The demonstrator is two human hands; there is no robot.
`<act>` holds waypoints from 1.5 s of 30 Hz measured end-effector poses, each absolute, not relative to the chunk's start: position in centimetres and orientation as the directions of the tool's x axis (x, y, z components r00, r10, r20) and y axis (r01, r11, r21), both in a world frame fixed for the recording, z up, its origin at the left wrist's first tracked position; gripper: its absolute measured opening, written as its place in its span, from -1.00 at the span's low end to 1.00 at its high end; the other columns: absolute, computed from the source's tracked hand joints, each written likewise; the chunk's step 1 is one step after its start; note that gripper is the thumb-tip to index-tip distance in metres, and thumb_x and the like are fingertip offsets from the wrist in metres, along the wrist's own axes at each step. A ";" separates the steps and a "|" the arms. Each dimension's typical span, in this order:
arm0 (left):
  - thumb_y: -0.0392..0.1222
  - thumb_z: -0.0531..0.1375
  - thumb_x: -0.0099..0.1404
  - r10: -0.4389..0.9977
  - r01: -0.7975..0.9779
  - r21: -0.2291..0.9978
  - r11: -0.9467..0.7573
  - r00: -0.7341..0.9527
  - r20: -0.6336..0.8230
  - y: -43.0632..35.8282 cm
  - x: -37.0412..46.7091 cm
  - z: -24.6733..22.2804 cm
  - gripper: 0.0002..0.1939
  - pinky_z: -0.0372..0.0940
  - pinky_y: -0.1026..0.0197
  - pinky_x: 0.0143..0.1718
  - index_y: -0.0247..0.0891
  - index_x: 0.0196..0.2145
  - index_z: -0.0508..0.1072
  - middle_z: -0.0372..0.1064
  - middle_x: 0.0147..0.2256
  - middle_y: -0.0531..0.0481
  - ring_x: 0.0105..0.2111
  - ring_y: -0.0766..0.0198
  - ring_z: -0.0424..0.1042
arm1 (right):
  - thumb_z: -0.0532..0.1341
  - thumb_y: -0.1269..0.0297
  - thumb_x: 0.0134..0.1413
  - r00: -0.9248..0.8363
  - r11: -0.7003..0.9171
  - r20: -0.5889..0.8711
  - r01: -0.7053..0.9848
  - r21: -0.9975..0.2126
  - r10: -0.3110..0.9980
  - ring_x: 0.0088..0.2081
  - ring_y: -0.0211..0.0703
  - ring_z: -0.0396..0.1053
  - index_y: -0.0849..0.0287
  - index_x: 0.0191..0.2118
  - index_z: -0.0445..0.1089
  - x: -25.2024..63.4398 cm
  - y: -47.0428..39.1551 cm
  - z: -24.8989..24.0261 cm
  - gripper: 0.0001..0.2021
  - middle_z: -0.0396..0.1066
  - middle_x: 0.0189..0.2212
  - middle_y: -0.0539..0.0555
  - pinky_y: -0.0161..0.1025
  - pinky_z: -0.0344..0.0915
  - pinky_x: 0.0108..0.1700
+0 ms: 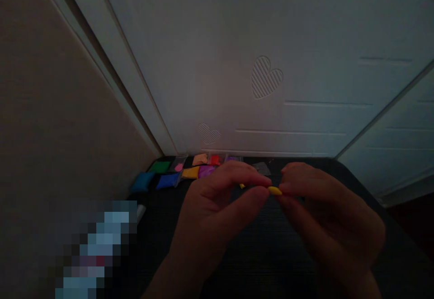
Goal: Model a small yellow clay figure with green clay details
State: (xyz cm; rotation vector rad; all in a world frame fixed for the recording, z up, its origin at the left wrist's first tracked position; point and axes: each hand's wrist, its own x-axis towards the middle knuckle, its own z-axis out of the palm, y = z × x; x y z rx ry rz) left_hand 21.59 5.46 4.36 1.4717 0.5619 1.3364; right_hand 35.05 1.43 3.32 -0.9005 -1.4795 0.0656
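A small yellow piece (275, 191), smooth and elongated, is pinched between my two hands above the dark table. My left hand (217, 213) grips its left end with thumb and index fingertip. The thumb and index finger of my right hand (325, 217) close on its right end. Behind my left hand lie small packets: an orange-yellow packet (191, 172), a purple packet (205, 171) and a blue packet (168, 181). A bit of another yellow thing (242, 185) shows past my left fingers, mostly hidden.
Green (160, 167), teal (142, 182), peach (200, 159) and red (215, 159) packets lie along the back of the dark table (261, 254). A clear bag (261, 168) is behind my hands. A white panel with hearts (217, 64) rises behind. A blurred, pixelated object (98, 249) stands at the lower left.
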 end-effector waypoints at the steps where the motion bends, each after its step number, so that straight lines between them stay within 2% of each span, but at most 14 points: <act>1: -0.25 0.23 0.05 0.850 -0.262 0.897 -0.356 0.308 0.427 5.5 21.4 4.5 -0.88 0.26 0.17 -0.24 -0.13 -0.39 0.51 0.42 -0.39 0.00 -0.27 0.20 0.35 | 0.22 0.48 -0.09 0.165 0.682 0.816 0.473 -0.558 0.554 -0.31 -0.15 0.36 0.09 -0.30 0.40 35.0 1.4 3.3 -0.81 0.42 -0.39 0.02 -0.18 0.33 -0.28; 4: -0.29 0.25 0.01 0.823 -0.214 0.908 -0.361 0.385 0.418 5.4 21.0 5.1 -0.81 0.26 0.15 -0.19 -0.13 -0.35 0.51 0.41 -0.34 -0.02 -0.22 0.16 0.33 | 0.22 0.47 -0.09 0.198 0.671 0.799 0.450 -0.589 0.568 -0.29 -0.12 0.36 0.08 -0.30 0.40 35.0 1.4 3.3 -0.81 0.43 -0.39 0.03 -0.19 0.34 -0.34; 7: -0.35 0.27 -0.02 0.807 -0.234 0.889 -0.393 0.376 0.456 5.3 20.9 5.3 -0.79 0.25 0.17 -0.18 -0.14 -0.37 0.52 0.40 -0.35 -0.01 -0.22 0.17 0.33 | 0.22 0.47 -0.09 0.191 0.674 0.782 0.413 -0.613 0.594 -0.29 -0.12 0.37 0.07 -0.30 0.40 35.2 1.3 3.4 -0.81 0.44 -0.40 0.02 -0.22 0.35 -0.38; 11: -0.42 0.25 -0.02 0.806 -0.194 0.906 -0.376 0.415 0.423 5.2 20.9 5.4 -0.74 0.24 0.19 -0.17 -0.11 -0.37 0.52 0.39 -0.35 0.01 -0.21 0.21 0.32 | 0.23 0.49 -0.10 0.148 0.681 0.774 0.395 -0.617 0.616 -0.28 -0.14 0.38 0.07 -0.29 0.40 35.1 1.2 3.4 -0.79 0.44 -0.40 0.00 -0.26 0.35 -0.39; 17: -0.42 0.25 -0.01 0.811 -0.165 0.897 -0.411 0.384 0.442 5.1 20.9 5.6 -0.76 0.25 0.17 -0.16 -0.11 -0.39 0.52 0.39 -0.36 0.01 -0.22 0.20 0.33 | 0.22 0.52 -0.11 0.168 0.682 0.765 0.362 -0.635 0.622 -0.25 -0.17 0.37 0.10 -0.29 0.40 34.9 1.1 3.5 -0.78 0.43 -0.38 -0.01 -0.28 0.33 -0.36; 23: -0.41 0.24 0.00 0.804 -0.171 0.888 -0.426 0.378 0.459 5.2 20.9 5.4 -0.77 0.25 0.18 -0.17 -0.13 -0.39 0.51 0.38 -0.35 0.00 -0.22 0.20 0.34 | 0.24 0.53 -0.13 0.025 0.672 0.723 0.347 -0.654 0.690 -0.23 -0.18 0.35 0.09 -0.24 0.38 36.1 1.1 4.0 -0.72 0.42 -0.37 -0.01 -0.33 0.33 -0.36; 29: -0.41 0.23 0.02 0.753 -0.207 0.830 -0.517 0.350 0.557 5.4 21.1 4.5 -0.75 0.26 0.18 -0.18 -0.12 -0.34 0.48 0.36 -0.34 0.01 -0.22 0.22 0.33 | 0.19 0.41 -0.01 0.108 0.562 0.589 0.203 -0.802 0.801 -0.24 -0.27 0.33 0.04 -0.25 0.37 35.7 1.1 3.7 -0.83 0.38 -0.32 -0.06 -0.36 0.31 -0.26; 45: -0.39 0.22 0.05 0.676 -0.179 0.764 -0.620 0.372 0.636 5.7 21.0 3.7 -0.72 0.23 0.17 -0.15 -0.10 -0.27 0.46 0.35 -0.30 0.01 -0.21 0.22 0.33 | 0.19 0.40 -0.01 0.143 0.564 0.579 0.135 -0.815 0.803 -0.29 -0.26 0.35 0.04 -0.31 0.39 35.5 1.2 3.5 -0.87 0.40 -0.37 -0.06 -0.33 0.30 -0.29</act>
